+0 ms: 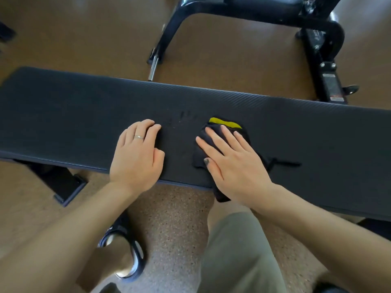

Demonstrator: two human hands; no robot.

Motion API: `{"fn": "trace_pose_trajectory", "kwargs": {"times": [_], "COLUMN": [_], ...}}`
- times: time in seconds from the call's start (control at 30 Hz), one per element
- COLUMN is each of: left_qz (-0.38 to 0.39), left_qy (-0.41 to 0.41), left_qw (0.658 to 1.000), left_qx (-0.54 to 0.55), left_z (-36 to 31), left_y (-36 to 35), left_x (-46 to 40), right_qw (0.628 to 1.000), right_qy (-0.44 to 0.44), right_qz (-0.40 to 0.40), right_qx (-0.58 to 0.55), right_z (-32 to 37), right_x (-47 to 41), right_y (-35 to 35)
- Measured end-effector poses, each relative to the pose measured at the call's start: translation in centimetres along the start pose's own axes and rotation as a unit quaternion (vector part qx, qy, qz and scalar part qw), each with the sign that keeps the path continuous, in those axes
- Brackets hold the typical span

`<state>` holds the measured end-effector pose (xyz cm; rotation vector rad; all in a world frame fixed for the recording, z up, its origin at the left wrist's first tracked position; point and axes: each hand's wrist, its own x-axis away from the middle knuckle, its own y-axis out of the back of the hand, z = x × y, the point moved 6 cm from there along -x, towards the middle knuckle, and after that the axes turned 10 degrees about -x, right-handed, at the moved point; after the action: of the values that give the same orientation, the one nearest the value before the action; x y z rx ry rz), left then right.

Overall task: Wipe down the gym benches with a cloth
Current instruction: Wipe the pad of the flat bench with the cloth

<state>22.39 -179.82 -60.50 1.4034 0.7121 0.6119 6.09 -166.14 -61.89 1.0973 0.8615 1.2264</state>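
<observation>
A long flat gym bench [74, 115] with a dark ribbed pad runs across the view from left to right. A dark cloth [211, 132] with a yellow patch lies on the pad near its middle, one corner hanging over the near edge. My right hand [230, 159] lies flat on the cloth with fingers spread, pressing it onto the pad. My left hand [137, 157], a ring on one finger, rests on the bare pad just left of the cloth, fingers curled down, holding nothing. Faint smudges [186, 117] show on the pad between the hands.
Another black bench frame [232, 13] with a metal bar [153, 66] stands on the brown floor beyond the pad. The bench's foot [63, 187] sits at lower left. My knee in olive trousers [237, 250] and a sandalled foot [124, 250] are below, on speckled flooring.
</observation>
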Motion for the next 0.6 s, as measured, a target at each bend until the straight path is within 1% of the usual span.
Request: {"fn": "trace_pose_trajectory", "kwargs": {"times": [0.1,0.27,0.37,0.5,0.6], "left_qz": [-0.014,-0.019,-0.023,-0.032,-0.029], "left_qy": [0.002,0.000,-0.002,-0.008,-0.010], "left_qw": [1.000,1.000,1.000,0.999,0.999], "left_qx": [0.009,0.008,0.016,0.022,0.025], "left_z": [0.2,0.4,0.4,0.4,0.5], "left_y": [0.0,-0.4,-0.4,-0.2,-0.4], "left_x": [-0.2,-0.4,-0.5,-0.5,-0.4], "right_qw": [1.000,0.999,0.998,0.997,0.996], "right_qy": [0.019,0.011,0.001,0.004,-0.045], "right_qz": [-0.014,-0.041,-0.059,-0.070,-0.078], "right_qx": [-0.003,-0.014,-0.009,-0.009,0.004], "right_z": [0.4,3.6,4.9,3.4,-2.1], "right_x": [-4.4,-16.0,-20.5,-21.3,-18.7], "right_y": [0.5,0.4,0.5,1.3,2.5]}}
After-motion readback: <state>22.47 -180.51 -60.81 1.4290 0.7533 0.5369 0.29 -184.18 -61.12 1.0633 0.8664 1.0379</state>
